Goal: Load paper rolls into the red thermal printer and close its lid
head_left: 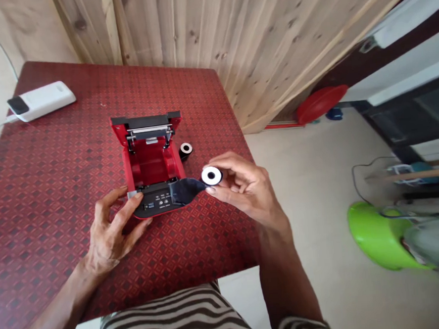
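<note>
A small red receipt printer (154, 167) sits on the table with its lid (148, 127) raised and its paper bay bare. My left hand (112, 228) grips the printer's front left corner, fingertips on the black control panel (154, 202) and thumb by the front edge. To the right of the printer, my right hand (246, 182) pinches a paper roll (212, 175) with a white end face and a dark outer side. The roll's loose dark end (186, 191) reaches left over the panel. A second, smaller-looking roll (186, 149) stands behind, close to the printer's right side.
The red patterned table (55, 197) meets a wooden plank wall (193, 29). A white power bank (47, 100) with a cable lies at the far left. On the floor to the right are a green plastic stool or tub (377, 238) and a red basin (321, 103).
</note>
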`<state>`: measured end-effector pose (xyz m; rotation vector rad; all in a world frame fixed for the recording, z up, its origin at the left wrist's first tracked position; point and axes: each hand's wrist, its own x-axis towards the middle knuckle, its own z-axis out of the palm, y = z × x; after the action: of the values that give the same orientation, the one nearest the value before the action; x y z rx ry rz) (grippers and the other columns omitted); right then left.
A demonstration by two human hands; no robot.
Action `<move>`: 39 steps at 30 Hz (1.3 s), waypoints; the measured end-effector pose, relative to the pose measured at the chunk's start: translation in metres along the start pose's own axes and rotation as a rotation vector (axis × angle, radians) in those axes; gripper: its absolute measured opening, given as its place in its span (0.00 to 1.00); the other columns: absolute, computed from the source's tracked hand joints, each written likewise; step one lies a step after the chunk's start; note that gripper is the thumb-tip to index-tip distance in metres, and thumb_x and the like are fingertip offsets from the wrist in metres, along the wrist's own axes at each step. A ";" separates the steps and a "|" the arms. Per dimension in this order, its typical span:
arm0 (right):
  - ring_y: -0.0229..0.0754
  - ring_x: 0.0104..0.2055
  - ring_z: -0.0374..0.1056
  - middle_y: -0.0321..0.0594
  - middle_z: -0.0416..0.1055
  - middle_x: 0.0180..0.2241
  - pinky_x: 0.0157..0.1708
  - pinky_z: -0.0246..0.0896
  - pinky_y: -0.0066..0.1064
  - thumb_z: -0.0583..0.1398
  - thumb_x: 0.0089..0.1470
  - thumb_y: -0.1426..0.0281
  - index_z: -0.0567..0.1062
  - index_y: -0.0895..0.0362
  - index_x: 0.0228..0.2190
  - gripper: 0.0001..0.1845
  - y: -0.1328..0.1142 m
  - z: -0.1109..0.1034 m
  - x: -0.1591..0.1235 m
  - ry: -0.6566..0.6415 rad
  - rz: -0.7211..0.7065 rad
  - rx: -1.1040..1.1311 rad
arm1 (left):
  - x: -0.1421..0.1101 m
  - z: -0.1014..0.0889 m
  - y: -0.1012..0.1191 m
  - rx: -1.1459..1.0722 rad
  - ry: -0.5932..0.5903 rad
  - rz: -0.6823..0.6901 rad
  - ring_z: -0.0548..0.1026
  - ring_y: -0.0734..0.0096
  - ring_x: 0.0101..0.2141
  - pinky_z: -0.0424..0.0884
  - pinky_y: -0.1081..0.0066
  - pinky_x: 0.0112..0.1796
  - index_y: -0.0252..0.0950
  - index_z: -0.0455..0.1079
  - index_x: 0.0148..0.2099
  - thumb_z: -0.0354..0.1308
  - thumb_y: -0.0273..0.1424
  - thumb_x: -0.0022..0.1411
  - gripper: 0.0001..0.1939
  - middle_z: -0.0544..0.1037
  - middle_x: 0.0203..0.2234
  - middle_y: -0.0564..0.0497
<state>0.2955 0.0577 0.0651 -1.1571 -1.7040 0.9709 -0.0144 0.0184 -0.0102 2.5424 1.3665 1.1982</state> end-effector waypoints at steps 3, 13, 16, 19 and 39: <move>0.39 0.39 0.74 0.37 0.77 0.40 0.38 0.71 0.32 0.71 0.54 0.68 0.79 0.52 0.43 0.14 0.040 0.011 -0.023 0.104 0.181 0.129 | 0.001 0.001 0.000 -0.007 0.013 0.001 0.76 0.60 0.51 0.80 0.62 0.49 0.45 0.61 0.72 0.72 0.31 0.61 0.41 0.70 0.59 0.40; 0.39 0.36 0.76 0.40 0.81 0.41 0.39 0.75 0.35 0.64 0.57 0.71 0.79 0.55 0.45 0.13 0.068 0.046 -0.025 0.033 0.149 -0.018 | 0.003 0.001 0.002 0.041 -0.002 -0.018 0.75 0.57 0.55 0.80 0.58 0.50 0.51 0.58 0.73 0.71 0.33 0.63 0.41 0.69 0.61 0.46; 0.40 0.38 0.77 0.41 0.81 0.42 0.40 0.76 0.35 0.63 0.59 0.72 0.79 0.55 0.45 0.12 0.064 0.042 -0.025 0.001 0.149 -0.029 | 0.004 -0.001 0.005 0.052 -0.032 -0.054 0.74 0.58 0.55 0.80 0.57 0.52 0.55 0.55 0.74 0.68 0.32 0.66 0.40 0.68 0.61 0.48; 0.38 0.35 0.77 0.42 0.81 0.45 0.38 0.75 0.35 0.66 0.56 0.73 0.76 0.55 0.56 0.25 0.063 0.025 -0.026 -0.097 0.201 -0.023 | 0.005 -0.001 0.005 0.059 -0.031 -0.050 0.75 0.58 0.54 0.80 0.57 0.52 0.56 0.55 0.74 0.68 0.33 0.66 0.40 0.69 0.60 0.49; 0.43 0.39 0.72 0.38 0.78 0.41 0.41 0.68 0.38 0.68 0.57 0.68 0.79 0.54 0.51 0.19 0.058 -0.018 0.068 -0.005 0.026 -0.085 | -0.002 0.000 -0.004 0.010 -0.011 0.010 0.74 0.53 0.60 0.79 0.59 0.55 0.46 0.59 0.73 0.70 0.28 0.63 0.40 0.68 0.66 0.39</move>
<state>0.3151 0.1411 0.0328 -1.2361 -1.7525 0.9253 -0.0179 0.0196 -0.0123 2.5619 1.3621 1.1804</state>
